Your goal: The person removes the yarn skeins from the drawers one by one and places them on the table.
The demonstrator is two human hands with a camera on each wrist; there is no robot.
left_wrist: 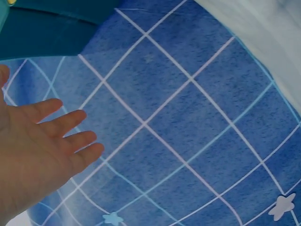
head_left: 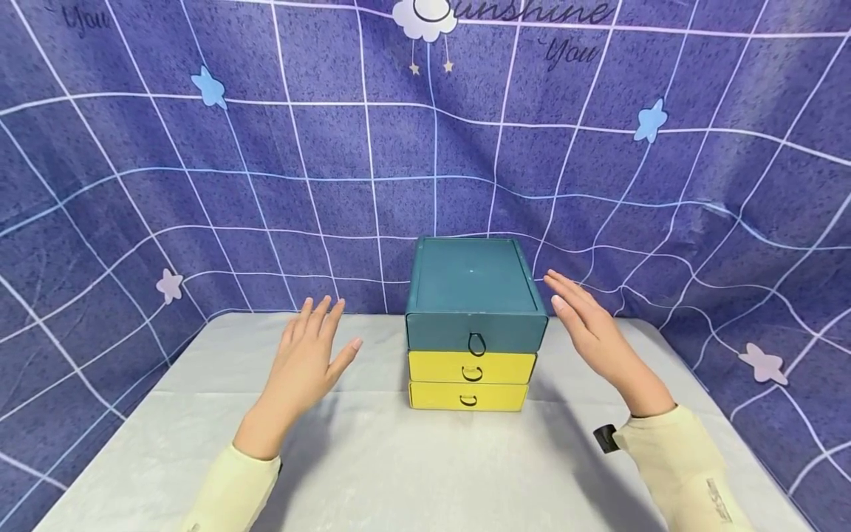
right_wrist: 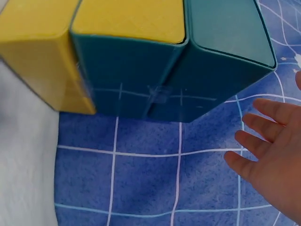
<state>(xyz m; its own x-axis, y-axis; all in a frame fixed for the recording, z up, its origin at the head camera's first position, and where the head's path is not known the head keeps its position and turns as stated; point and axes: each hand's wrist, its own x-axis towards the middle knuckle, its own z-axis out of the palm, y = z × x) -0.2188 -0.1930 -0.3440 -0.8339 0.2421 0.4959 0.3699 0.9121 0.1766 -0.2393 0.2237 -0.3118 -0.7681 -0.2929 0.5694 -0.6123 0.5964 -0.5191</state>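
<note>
A three-tier drawer box (head_left: 475, 273) stands on the table, with a teal top drawer and two yellow drawers beneath. Each drawer front carries a small dark loop handle (head_left: 476, 344). My left hand (head_left: 299, 362) hovers to the left of the box, fingers extended and thumb apart, holding nothing; its palm side (left_wrist: 37, 146) appears in the left wrist view. To the right of the box, close to its upper edge but apart from it, my right hand (head_left: 598, 332) is raised with straight fingers. The right wrist view shows the box's side (right_wrist: 127, 70) beside that hand (right_wrist: 273, 146).
A white cloth-covered table (head_left: 372, 473) lies under the box. Behind and at both sides hangs a blue-purple grid curtain (head_left: 332, 148) with stars. A small black piece (head_left: 606, 438) sticks out from the right sleeve (head_left: 678, 458).
</note>
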